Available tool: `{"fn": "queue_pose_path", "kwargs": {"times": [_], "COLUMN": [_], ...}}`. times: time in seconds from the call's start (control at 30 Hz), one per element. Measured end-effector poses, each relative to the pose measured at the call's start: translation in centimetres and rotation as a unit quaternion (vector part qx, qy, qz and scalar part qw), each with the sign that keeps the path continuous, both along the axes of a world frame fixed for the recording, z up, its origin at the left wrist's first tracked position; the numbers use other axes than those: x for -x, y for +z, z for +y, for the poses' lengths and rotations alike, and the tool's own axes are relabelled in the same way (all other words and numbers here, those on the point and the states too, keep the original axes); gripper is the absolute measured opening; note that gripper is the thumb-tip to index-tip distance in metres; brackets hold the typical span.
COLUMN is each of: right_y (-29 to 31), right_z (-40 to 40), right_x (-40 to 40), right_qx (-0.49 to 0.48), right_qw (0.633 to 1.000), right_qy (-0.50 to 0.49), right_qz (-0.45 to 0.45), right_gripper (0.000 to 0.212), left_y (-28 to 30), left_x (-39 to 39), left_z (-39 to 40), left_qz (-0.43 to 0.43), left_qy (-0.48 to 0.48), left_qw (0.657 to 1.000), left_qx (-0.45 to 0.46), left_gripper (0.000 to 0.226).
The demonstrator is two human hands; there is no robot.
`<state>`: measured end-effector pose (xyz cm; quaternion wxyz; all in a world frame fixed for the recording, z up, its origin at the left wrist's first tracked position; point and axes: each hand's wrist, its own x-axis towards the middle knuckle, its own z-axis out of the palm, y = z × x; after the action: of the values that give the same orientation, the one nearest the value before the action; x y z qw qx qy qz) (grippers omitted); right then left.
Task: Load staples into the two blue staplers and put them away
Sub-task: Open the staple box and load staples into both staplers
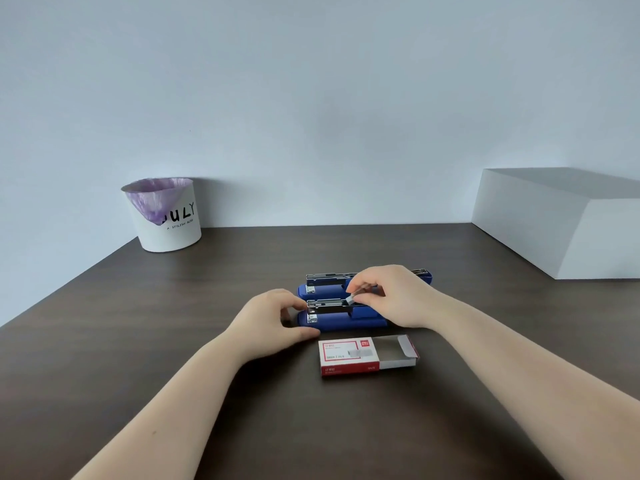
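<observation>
Two blue staplers lie side by side on the dark table, both with metal staple channels exposed. The near stapler (341, 322) has my left hand (273, 318) gripping its front end. My right hand (391, 294) pinches a strip of staples (351, 299) over the near stapler's metal channel. The far stapler (323, 289) sits just behind, partly hidden by my right hand. A red and white staple box (349, 356) lies in front of the staplers, its inner tray slid out to the right.
A white bin (166, 216) with a purple liner stands at the back left against the wall. A large white box (561, 223) sits at the back right. The table's left edge runs diagonally.
</observation>
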<state>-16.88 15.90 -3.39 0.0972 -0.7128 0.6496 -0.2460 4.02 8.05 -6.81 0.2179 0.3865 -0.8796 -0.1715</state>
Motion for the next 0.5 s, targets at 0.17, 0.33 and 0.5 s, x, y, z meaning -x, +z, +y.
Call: {"fn": "queue_pose_path", "kwargs": {"times": [0.17,0.33,0.5], "right_y": [-0.05,0.01,-0.16], "right_z": [-0.32,-0.17,0.11], "right_x": [-0.01,-0.17,-0.37], "right_qx": [-0.001,0.001,0.015], "right_qw": [1.000,1.000,0.999], "right_qy": [0.002,0.001,-0.004], "right_qz": [-0.012,-0.003,0.031], "right_gripper": [0.024,0.024,0.026], "left_y": [-0.50,-0.33,-0.31], "left_x": [0.21,0.21,0.16], "left_z": [-0.12,0.00,0.12], "left_qz": [0.020,0.025,0.032], "left_qy": [0.008,0.008,0.006], "left_qw": [1.000,1.000,0.999], "left_qx": [-0.004,-0.015,-0.011], "left_gripper": [0.038,0.034,0.036]}}
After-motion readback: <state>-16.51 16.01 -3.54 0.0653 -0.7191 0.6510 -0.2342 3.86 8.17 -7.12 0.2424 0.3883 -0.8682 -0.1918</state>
